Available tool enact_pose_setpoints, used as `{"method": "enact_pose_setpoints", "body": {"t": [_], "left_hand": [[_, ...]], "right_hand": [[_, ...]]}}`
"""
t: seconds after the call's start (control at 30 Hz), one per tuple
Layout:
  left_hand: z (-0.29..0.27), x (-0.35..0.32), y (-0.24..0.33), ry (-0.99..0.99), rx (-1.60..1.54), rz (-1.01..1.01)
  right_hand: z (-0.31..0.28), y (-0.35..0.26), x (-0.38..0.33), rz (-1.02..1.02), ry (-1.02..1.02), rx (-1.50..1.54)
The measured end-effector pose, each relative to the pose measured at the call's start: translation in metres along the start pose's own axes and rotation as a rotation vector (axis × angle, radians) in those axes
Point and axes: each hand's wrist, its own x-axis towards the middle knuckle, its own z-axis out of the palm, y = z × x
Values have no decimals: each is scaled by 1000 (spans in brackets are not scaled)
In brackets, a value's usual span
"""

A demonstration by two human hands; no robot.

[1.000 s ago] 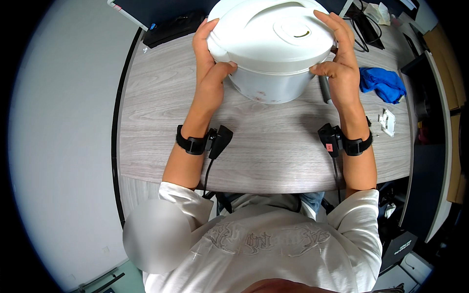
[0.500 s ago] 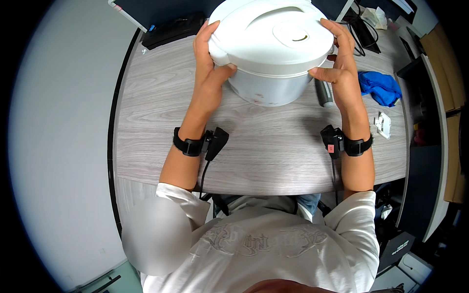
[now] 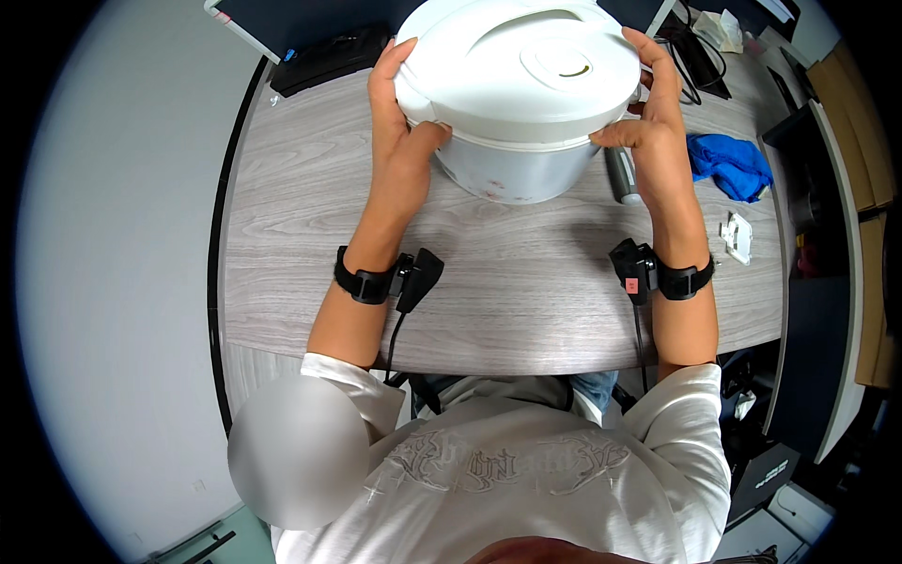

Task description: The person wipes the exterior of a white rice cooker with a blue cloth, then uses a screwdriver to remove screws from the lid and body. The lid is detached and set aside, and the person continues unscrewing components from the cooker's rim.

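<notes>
A white rice cooker (image 3: 512, 103) with a domed lid is at the far middle of the desk (image 3: 526, 291). Its lid carries a curved handle and a round vent, and small reddish marks show on the pale body. My left hand (image 3: 402, 132) grips the cooker's left side, thumb at the seam below the lid. On the opposite side my right hand (image 3: 653, 122) holds it likewise, its fingers reaching along the lid's edge. Both hands are closed on it. Whether the base rests on the desk or is slightly raised, I cannot tell.
Beside my right wrist lie a grey cylindrical object (image 3: 622, 179), a bunched blue cloth (image 3: 730, 166) and a small white plastic part (image 3: 738, 238). Black cables (image 3: 691, 70) run behind them. A black case (image 3: 331, 61) sits at the back left, and a shelf (image 3: 813, 282) borders the right.
The rice cooker and both hands have shifted very slightly to the left. My grip on it looks the same.
</notes>
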Motion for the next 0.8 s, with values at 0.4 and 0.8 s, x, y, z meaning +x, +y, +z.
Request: {"method": "enact_pose_setpoints", "body": {"t": [0.4, 0.8], "left_hand": [[-1, -2, 17, -38, -8, -115], [-10, 7, 8, 36, -69, -160]], "right_hand": [[-22, 28, 22, 2, -248, 334], [-22, 25, 18, 20, -219, 207]]}}
